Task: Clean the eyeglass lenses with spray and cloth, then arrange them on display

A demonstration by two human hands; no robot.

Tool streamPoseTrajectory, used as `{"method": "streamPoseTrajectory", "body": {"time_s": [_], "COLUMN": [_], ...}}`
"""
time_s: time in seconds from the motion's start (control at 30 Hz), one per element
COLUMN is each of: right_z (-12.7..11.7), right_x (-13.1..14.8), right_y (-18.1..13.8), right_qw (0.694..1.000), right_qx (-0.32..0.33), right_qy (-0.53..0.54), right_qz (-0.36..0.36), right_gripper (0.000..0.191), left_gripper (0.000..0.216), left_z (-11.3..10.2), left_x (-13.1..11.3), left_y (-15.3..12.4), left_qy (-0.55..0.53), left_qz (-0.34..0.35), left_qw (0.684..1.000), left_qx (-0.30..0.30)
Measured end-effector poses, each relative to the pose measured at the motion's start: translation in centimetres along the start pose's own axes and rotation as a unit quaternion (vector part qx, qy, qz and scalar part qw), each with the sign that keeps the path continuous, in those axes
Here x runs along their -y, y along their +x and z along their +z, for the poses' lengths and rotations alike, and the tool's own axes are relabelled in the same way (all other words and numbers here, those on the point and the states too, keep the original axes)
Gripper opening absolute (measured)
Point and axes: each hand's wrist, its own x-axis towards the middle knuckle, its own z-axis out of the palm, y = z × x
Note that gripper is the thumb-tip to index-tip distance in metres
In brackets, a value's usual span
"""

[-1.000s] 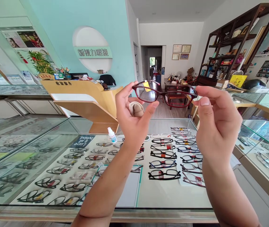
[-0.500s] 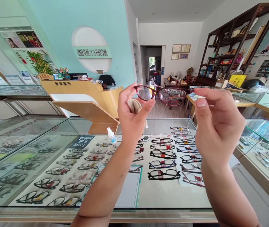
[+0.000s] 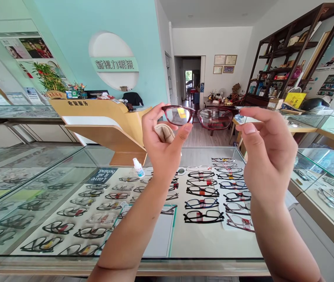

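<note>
Left hand grips one end of glasses, cloth in palm; right hand pinches the other. Glasses: twelve o'clock, between both, long axis nine-to-three, neither hand nearer.

"What are the glasses made of?"

"Dark red plastic by the look of it, glossy, with smooth, shiny lenses."

"And the cloth?"

"Matt, soft-looking fabric, creased."

"And the little bottle?"

"Smooth white plastic."

"What about the counter?"

"Clear, reflective glass on top. The desk is smooth pale wood, the shelf dark wood, and the turquoise wall smooth, matt paint."
</note>
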Motion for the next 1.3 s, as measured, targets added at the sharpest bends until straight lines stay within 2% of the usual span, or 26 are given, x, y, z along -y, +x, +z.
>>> {"method": "streamPoseTrajectory", "body": {"time_s": [0.17, 0.43, 0.73, 0.87, 1.1, 1.3], "right_z": [0.5, 0.7, 0.9, 0.9, 0.8, 1.1], "right_x": [-0.2, -0.6, -0.4, -0.6, -1.5, -2.4], "right_y": [0.4, 0.5, 0.7, 0.7, 1.0, 1.3], "right_qw": [0.997, 0.999, 0.996, 0.997, 0.996, 0.997], "right_qx": [-0.015, -0.017, -0.055, -0.059, -0.069, -0.057], "right_qy": [0.051, 0.04, 0.061, 0.053, 0.048, 0.046], "right_qz": [0.052, 0.028, 0.026, 0.015, 0.025, 0.038], "right_gripper": [0.026, 0.035, 0.026, 0.025, 0.022, 0.029], "left_gripper": [0.088, 0.079, 0.083, 0.088, 0.08, 0.075], "left_z": [-0.4, -0.5, -0.5, -0.4, -0.1, 0.1], "left_x": [-1.1, -2.0, -1.9, -1.3, -1.1, -1.6], "left_y": [-0.2, -0.2, -0.2, -0.2, -0.4, -0.6], "left_qy": [0.054, 0.047, 0.036, 0.077, 0.071, 0.054], "left_qz": [0.044, 0.069, 0.07, 0.076, 0.048, 0.045], "left_qw": [0.996, 0.994, 0.995, 0.993, 0.996, 0.997], "left_qx": [-0.053, -0.064, -0.06, -0.054, -0.01, -0.029]}}
